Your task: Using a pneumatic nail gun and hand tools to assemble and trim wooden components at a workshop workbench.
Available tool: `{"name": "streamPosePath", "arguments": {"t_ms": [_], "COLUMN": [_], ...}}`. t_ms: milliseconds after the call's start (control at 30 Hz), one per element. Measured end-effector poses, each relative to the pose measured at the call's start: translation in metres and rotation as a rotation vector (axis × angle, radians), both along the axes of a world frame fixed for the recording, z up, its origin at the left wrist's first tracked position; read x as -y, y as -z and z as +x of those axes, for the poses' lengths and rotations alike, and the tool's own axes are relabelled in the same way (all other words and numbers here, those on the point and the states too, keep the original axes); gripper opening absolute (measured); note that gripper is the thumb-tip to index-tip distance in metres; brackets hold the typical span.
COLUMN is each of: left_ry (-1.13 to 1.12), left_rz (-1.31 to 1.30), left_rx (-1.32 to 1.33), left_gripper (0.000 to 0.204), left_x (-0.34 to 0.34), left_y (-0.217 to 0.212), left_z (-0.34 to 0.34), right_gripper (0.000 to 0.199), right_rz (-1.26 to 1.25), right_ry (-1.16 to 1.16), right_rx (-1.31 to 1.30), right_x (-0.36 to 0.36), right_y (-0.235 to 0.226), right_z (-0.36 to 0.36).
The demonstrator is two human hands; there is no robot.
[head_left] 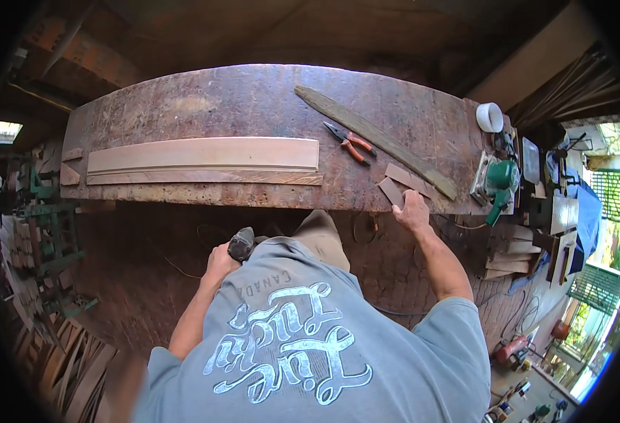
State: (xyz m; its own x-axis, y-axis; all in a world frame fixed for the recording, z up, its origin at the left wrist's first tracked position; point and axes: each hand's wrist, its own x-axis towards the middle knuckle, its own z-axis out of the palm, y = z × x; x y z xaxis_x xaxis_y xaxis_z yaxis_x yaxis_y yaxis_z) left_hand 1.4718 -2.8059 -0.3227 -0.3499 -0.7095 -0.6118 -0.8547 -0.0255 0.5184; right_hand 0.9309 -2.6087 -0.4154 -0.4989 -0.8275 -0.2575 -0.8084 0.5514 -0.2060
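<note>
At the front edge of the workbench point(253, 106), my right hand point(412, 210) has its fingers closed on a small flat brown piece point(390, 191). Other thin brown pieces point(409, 178) lie just beyond it. Low in front of my body, on the left, my left hand point(220, 262) is closed against a dark, rounded thing point(241, 244); its kind does not show, and my shirt hides part of it. Pliers with orange handles point(350, 143) rest on the bench, jaws pointing away to the left. Behind them a long weathered wooden strip point(373, 137) lies at a slant.
Long pale boards point(204, 154) lie along the bench's left half, with small offcuts point(71, 173) at their left end. A green power sander point(499, 176) and a white roll of tape point(490, 118) occupy the right end. Stacked timber point(77, 374) stands at lower left.
</note>
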Motion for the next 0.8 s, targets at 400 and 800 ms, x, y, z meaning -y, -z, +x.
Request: {"name": "streamPosePath", "arguments": {"t_ms": [400, 800], "left_ry": [0.04, -0.125], "left_rz": [-0.125, -0.033], "left_rx": [0.078, 0.066], "left_gripper": [0.035, 0.045], "left_x": [-0.022, -0.039], "left_y": [0.032, 0.045], "left_z": [-0.089, -0.122], "right_gripper": [0.033, 0.034], "right_rz": [-0.193, -0.177], "right_ry": [0.133, 0.23], "right_rx": [0.545, 0.614], "right_x": [0.166, 0.232], "right_y": [0.022, 0.02], "right_z": [0.068, 0.07]}}
